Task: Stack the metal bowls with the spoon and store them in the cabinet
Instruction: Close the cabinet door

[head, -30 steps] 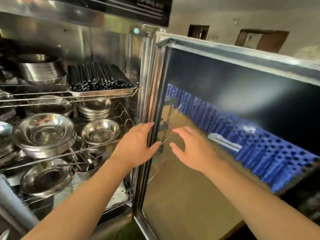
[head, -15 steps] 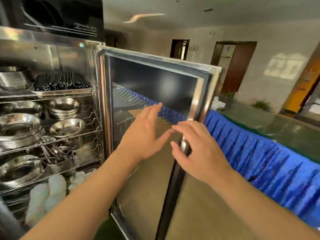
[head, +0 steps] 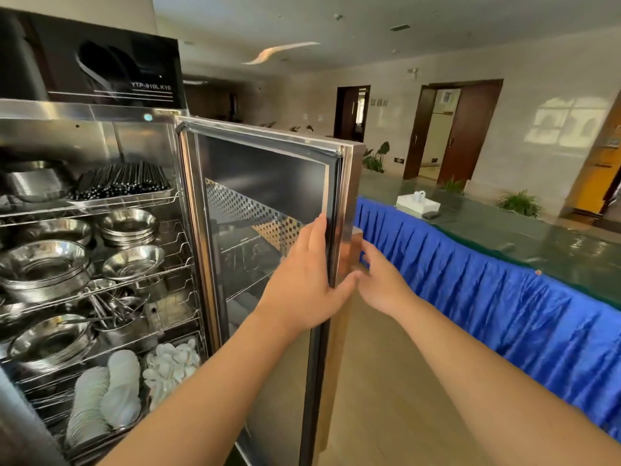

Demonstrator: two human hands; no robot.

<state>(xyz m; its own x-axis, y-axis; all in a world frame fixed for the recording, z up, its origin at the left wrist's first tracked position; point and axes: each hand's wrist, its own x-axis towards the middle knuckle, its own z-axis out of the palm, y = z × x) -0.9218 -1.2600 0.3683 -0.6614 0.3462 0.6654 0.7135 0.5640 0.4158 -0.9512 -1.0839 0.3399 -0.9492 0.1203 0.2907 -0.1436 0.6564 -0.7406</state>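
Observation:
The steel cabinet (head: 90, 112) stands open at the left, its wire shelves full of stacked metal bowls (head: 43, 267), with spoons (head: 107, 307) lying among them. Its glass door (head: 265, 210) is swung out in front of me. My left hand (head: 305, 284) lies flat on the inner side of the door's free edge, thumb hooked round it. My right hand (head: 379, 284) presses on the outer side of the same edge. Both hands pinch the door edge between them.
A tray of black chopsticks (head: 121, 183) sits on the top shelf, white plates (head: 100, 391) and white spoons (head: 171, 361) on the bottom one. A long table with a blue skirt (head: 487, 297) runs along the right. Tan floor lies between door and table.
The door has swung further round, its free edge now toward me. My left hand slid to that edge, and my right hand went round to its outer side.

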